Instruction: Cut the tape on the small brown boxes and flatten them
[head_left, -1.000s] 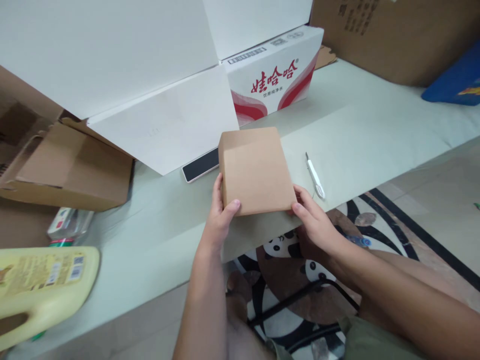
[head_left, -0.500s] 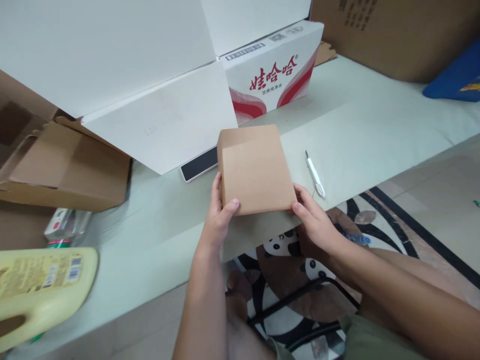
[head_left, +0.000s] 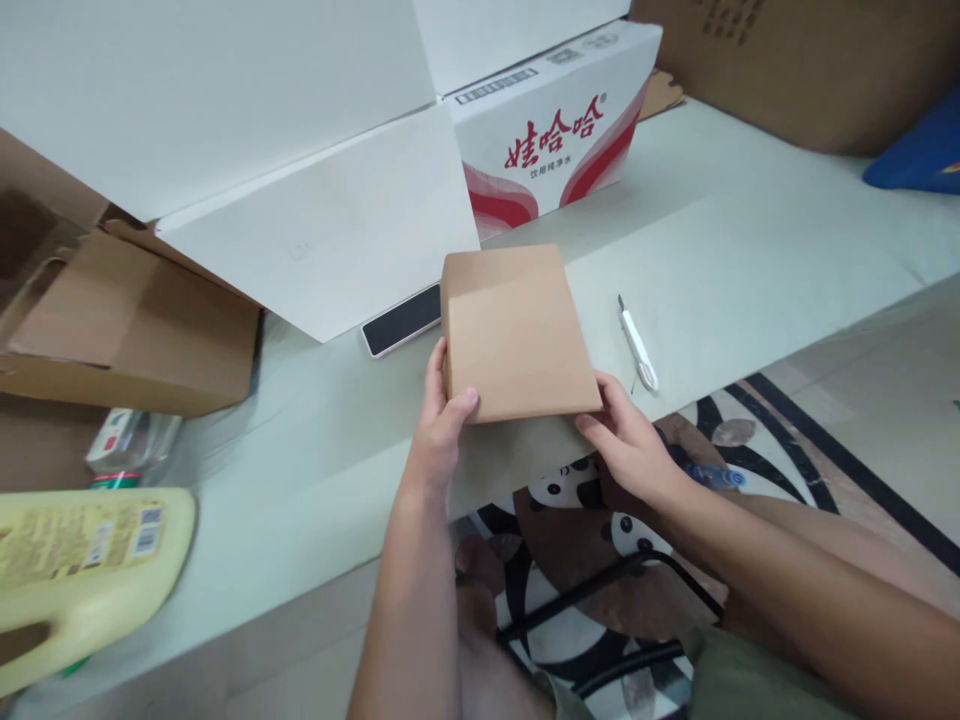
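A plain brown cardboard box (head_left: 521, 330) is held over the near part of the table, its large flat face turned up toward me. My left hand (head_left: 441, 420) grips its left near corner, thumb on the front edge and fingers along the left side. At the right near corner my right hand (head_left: 622, 430) holds it, with the thumb below the front edge; some of its fingertips are hidden. Right of the box lies a white craft knife (head_left: 637, 345) with a dark tip. A phone-like dark slab with a pale rim (head_left: 403, 320) lies partly behind the box.
White panels (head_left: 322, 220) and a white carton with red lettering (head_left: 555, 150) stand at the back. An opened brown carton (head_left: 135, 320) is at left, near a yellow jug (head_left: 90, 570) and a clear bottle (head_left: 135, 440). The table's front edge runs below my hands.
My right thumb has slipped from the box's top face to below its front edge. The view has shifted slightly; the left hand keeps its hold.
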